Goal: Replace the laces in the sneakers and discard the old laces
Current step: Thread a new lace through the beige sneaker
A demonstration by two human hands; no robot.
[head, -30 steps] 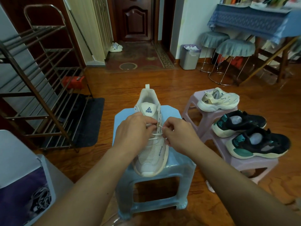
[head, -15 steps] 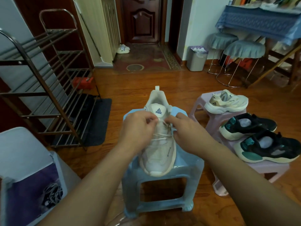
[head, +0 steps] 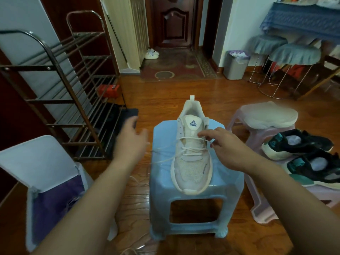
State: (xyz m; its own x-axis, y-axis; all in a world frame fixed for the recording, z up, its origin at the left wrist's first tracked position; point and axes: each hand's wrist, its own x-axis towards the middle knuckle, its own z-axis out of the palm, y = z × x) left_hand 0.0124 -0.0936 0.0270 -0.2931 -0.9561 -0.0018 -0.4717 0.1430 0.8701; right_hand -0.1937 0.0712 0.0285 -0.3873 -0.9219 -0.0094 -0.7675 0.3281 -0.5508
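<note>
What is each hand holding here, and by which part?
Right hand pinches the white lace at the pale sneaker's upper right eyelets. Left hand looks blurred, apparently empty.

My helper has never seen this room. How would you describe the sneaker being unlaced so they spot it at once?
Find the light blue plastic stool in the middle of the wooden floor. The white sneaker lies alone on it, heel away from the camera, laces half undone. The other shoes sit on pink stools to its right.

Sneaker (head: 192,155) on stool (head: 228,184); bin (head: 42,162) left, shoes (head: 294,144) right.
</note>
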